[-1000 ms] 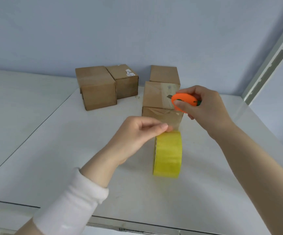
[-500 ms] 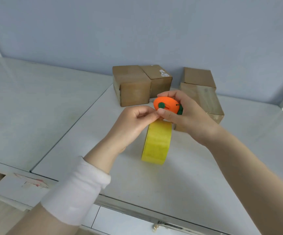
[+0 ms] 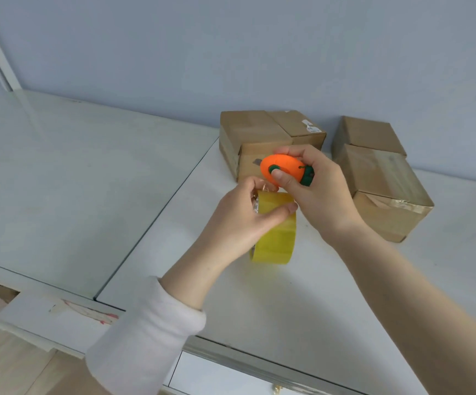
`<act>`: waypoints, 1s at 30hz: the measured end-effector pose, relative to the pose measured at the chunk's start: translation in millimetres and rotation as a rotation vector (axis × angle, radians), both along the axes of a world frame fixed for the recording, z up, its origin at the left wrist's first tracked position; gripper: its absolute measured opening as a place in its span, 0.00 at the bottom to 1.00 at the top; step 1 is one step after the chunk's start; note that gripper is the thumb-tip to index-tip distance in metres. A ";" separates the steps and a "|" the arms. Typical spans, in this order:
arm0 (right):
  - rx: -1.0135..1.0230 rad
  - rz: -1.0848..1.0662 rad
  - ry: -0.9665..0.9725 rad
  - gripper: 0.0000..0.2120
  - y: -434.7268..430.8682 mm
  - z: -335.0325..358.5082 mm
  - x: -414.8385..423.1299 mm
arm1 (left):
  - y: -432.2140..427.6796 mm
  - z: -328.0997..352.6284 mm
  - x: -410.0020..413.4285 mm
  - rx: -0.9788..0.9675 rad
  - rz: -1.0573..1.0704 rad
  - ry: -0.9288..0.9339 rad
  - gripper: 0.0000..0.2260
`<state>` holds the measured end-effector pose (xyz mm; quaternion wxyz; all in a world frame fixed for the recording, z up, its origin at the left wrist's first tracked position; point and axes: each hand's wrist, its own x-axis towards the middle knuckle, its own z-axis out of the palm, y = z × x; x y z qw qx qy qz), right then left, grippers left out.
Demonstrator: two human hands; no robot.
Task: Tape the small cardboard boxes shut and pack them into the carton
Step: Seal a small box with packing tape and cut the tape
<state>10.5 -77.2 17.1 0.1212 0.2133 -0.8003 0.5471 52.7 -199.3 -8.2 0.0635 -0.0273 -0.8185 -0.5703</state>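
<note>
Four small cardboard boxes (image 3: 255, 129) stand in two pairs at the back of the desk (image 3: 288, 309). Glossy tape is seen across the front right box (image 3: 387, 189). No carton is in view, so packing is judged not begun. The yellow tape roll (image 3: 276, 240) is gripped on edge by the left hand (image 3: 239, 220), and an orange cutter (image 3: 283, 172) is clasped in the right hand (image 3: 325, 201).

The single view comes from a camera worn on the head. It looks forward and down on the white table (image 3: 288, 309), from close above the person's own arms. The left hand (image 3: 239, 220) gripping the tape roll (image 3: 276, 243) and the right hand (image 3: 322, 195) holding the orange cutter (image 3: 283, 169) sit near the middle of the view; the cardboard boxes (image 3: 385, 192) lie just beyond the grip, the wall (image 3: 231, 52) farther behind them.
</note>
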 end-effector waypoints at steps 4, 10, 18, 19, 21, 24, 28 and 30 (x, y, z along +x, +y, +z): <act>0.038 0.041 -0.030 0.12 -6.3 0.7 -3.4 | -9.1 -2.9 -3.8 0.105 0.023 -0.042 0.29; -0.031 0.102 -0.401 0.07 4.8 3.2 -15.0 | -1.5 -6.7 -10.9 0.179 0.088 -0.066 0.34; 0.481 -0.204 0.055 0.15 12.5 -9.6 -32.4 | -3.1 8.6 -17.3 -0.455 0.188 0.129 0.13; 0.485 -0.319 0.183 0.19 21.5 -5.5 -28.5 | -1.1 10.4 -19.9 -0.528 0.191 0.109 0.12; 0.632 -0.541 0.271 0.27 45.4 0.0 -23.2 | 1.8 14.8 -24.3 -0.636 0.203 0.088 0.14; 0.939 -0.578 0.020 0.31 78.4 -5.8 -23.6 | 6.8 23.4 -29.0 -0.742 0.239 0.102 0.14; 0.891 -0.426 0.155 0.27 106.9 -21.1 -20.9 | 43.1 36.1 -30.5 -0.649 0.174 0.349 0.12; 0.777 -0.317 0.204 0.24 134.7 -17.3 -14.2 | 72.8 41.1 -30.7 -0.571 0.048 0.423 0.13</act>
